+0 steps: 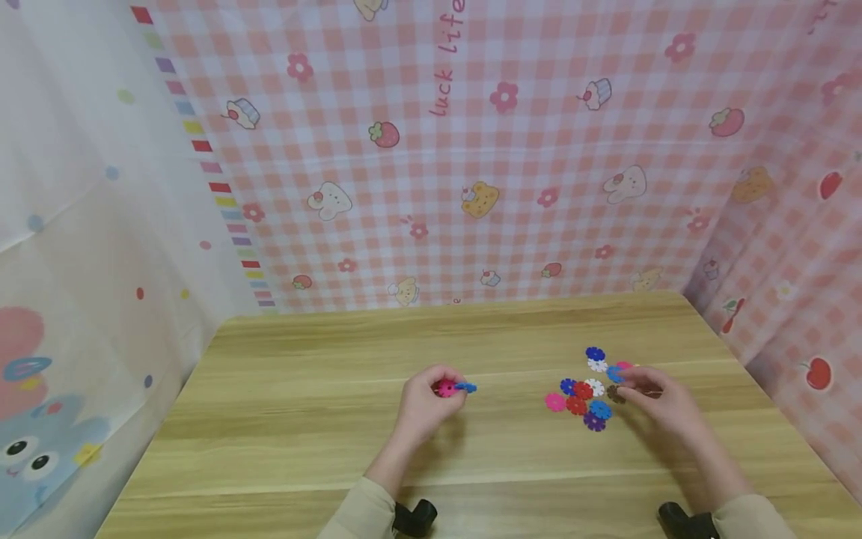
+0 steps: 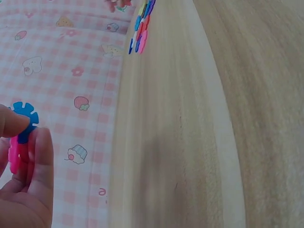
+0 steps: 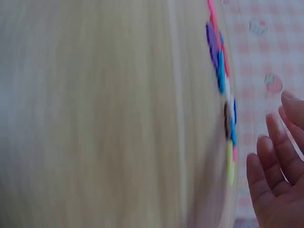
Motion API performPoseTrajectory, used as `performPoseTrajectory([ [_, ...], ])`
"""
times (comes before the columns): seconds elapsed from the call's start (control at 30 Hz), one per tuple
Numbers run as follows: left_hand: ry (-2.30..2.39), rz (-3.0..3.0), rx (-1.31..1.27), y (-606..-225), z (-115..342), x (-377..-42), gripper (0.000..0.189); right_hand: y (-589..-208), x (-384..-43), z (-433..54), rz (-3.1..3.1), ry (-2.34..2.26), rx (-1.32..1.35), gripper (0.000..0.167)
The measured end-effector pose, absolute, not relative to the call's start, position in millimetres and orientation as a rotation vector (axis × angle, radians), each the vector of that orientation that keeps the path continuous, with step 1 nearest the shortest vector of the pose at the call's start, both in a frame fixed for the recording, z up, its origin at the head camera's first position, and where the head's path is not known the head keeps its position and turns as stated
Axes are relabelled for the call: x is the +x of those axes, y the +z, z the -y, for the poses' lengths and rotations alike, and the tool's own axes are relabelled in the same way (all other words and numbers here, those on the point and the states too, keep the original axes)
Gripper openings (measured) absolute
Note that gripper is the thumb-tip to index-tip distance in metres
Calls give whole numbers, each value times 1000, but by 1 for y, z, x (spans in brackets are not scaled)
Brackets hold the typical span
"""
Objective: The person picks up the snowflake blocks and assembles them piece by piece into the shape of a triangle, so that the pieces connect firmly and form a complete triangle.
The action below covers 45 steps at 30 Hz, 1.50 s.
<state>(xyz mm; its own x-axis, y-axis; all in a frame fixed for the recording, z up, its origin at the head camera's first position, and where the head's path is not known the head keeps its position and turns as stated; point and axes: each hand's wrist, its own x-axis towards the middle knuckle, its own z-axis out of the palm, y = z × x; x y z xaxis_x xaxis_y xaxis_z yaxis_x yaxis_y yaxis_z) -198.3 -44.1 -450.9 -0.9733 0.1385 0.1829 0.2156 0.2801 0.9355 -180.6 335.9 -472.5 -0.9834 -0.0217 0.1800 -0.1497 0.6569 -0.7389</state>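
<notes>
1. Left hand pinches a pink disc and blue disc, likely light and stiff.
2. Loose discs lie on the table; pinch notched rims.
3. Right hand hovers by them, fingers relaxed, empty.

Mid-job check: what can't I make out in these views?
Head: most of the yellow disc, hidden by the right hand.
Left wrist: whether the held pink disc and blue disc interlock, covered by the left thumb.
Right wrist: notches of the other discs, blurred and edge-on.
</notes>
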Motion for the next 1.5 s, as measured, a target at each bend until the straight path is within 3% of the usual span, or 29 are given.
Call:
performPoseTrajectory([
  [0.7, -1794, 2576, -440, -447, 50, -197, 10, -483, -184, -377, 2861, 1136, 40, 43],
  [1.5, -1817, 2569, -444, -449, 50, -197, 9, -490, -193, -382, 2904, 990, 168, 30],
])
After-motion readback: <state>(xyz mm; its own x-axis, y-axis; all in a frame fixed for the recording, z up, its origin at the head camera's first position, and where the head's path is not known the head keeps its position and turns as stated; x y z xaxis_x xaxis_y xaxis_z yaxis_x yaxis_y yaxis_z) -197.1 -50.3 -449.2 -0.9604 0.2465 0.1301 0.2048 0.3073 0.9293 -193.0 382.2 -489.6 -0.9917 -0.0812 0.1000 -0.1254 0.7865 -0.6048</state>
